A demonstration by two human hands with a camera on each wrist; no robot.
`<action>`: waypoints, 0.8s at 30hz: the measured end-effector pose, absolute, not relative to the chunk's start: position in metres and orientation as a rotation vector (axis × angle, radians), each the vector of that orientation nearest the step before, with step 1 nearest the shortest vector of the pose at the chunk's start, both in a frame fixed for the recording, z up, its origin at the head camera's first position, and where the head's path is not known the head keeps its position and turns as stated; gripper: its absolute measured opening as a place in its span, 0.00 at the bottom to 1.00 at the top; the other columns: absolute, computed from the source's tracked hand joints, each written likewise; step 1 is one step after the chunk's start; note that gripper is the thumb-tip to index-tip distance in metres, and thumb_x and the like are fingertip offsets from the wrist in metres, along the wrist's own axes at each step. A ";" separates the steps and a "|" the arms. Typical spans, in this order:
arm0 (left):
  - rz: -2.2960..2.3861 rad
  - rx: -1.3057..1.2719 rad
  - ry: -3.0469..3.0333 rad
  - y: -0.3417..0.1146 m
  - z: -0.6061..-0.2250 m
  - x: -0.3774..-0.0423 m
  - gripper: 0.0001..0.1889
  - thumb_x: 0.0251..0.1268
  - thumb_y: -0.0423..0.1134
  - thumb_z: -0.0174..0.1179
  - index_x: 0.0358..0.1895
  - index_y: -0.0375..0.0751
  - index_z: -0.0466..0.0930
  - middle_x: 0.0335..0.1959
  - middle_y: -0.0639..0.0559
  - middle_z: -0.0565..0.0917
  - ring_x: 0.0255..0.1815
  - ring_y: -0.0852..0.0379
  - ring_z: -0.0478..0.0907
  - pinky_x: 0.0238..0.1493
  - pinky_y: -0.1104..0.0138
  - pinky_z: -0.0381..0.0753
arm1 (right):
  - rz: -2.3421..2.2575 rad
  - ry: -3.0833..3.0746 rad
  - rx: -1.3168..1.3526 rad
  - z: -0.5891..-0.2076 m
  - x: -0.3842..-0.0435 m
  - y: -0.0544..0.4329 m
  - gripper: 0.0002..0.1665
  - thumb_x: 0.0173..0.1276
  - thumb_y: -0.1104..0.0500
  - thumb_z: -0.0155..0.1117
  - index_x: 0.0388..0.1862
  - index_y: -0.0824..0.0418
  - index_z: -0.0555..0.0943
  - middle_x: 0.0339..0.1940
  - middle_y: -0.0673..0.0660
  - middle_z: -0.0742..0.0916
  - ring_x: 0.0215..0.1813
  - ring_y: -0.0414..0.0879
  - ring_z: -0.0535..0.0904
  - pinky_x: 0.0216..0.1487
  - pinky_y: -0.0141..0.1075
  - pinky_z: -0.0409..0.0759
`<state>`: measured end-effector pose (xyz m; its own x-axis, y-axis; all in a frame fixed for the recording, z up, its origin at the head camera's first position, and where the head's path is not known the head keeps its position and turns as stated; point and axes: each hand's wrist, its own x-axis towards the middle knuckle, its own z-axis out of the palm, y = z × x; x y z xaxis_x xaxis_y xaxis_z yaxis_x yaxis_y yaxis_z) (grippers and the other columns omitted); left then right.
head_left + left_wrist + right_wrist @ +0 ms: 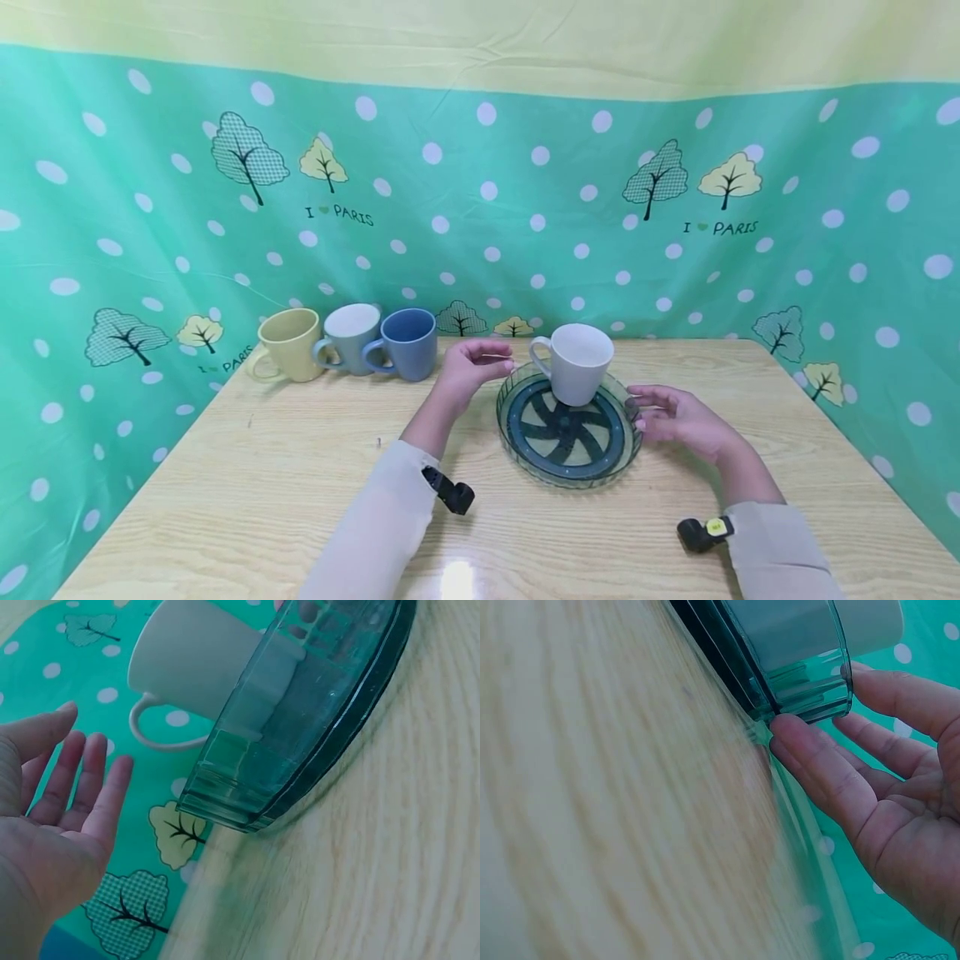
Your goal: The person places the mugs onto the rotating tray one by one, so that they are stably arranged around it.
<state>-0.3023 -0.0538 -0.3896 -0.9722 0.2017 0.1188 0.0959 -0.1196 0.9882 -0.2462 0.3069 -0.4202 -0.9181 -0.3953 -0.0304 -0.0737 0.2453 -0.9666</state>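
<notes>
A round, see-through green tray (567, 472) with a dark pinwheel-patterned base rests on the wooden table. Toward its back stands an upright white mug (582, 358), handle to the left; the mug also shows through the tray wall in the left wrist view. My right hand (678, 423) grips the tray's right edge, with a thumb at the rim and a finger low by the base in the right wrist view. Just left of the tray, my left hand (468, 372) has its fingers loosely extended; the left wrist view shows it apart from the tray (247, 772), holding nothing.
Three mugs stand in a row at the back left: yellow (291, 348), grey-blue with a pale interior (350, 343) and blue (409, 346). A green dotted cloth (480, 208) hangs behind the table (285, 500).
</notes>
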 end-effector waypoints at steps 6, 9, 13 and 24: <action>2.276 0.357 2.091 -0.057 -0.389 -0.297 0.16 0.53 0.27 0.71 0.47 0.33 0.84 0.47 0.38 0.85 0.43 0.55 0.83 0.49 0.65 0.84 | -1.709 2.271 -0.434 -0.420 -0.246 0.307 0.40 0.65 0.67 0.64 0.72 0.75 0.58 0.67 0.78 0.67 0.64 0.69 0.69 0.53 0.40 0.83; 2.269 0.381 2.109 -0.058 -0.389 -0.294 0.15 0.54 0.27 0.71 0.47 0.33 0.83 0.48 0.36 0.84 0.43 0.55 0.83 0.49 0.66 0.84 | -1.711 2.268 -0.427 -0.420 -0.245 0.307 0.40 0.64 0.67 0.64 0.72 0.75 0.58 0.67 0.77 0.67 0.64 0.69 0.69 0.53 0.40 0.82; 2.242 0.418 2.144 -0.060 -0.388 -0.289 0.15 0.54 0.28 0.70 0.47 0.33 0.84 0.47 0.38 0.85 0.45 0.55 0.83 0.50 0.66 0.83 | -1.715 2.262 -0.420 -0.420 -0.245 0.306 0.41 0.64 0.67 0.64 0.72 0.75 0.58 0.67 0.78 0.67 0.64 0.68 0.70 0.53 0.40 0.83; 2.267 0.503 2.218 -0.072 -0.384 -0.274 0.15 0.57 0.29 0.69 0.48 0.29 0.82 0.43 0.43 0.85 0.45 0.54 0.81 0.52 0.64 0.83 | -1.728 2.248 -0.421 -0.422 -0.246 0.307 0.41 0.63 0.68 0.65 0.71 0.75 0.58 0.68 0.78 0.67 0.62 0.63 0.72 0.53 0.41 0.83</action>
<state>-0.2742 -0.0721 -0.3837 -0.9487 0.1673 0.2684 0.2647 -0.0446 0.9633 -0.2465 0.3072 -0.4217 -0.9201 -0.3897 -0.0396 -0.0620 0.2447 -0.9676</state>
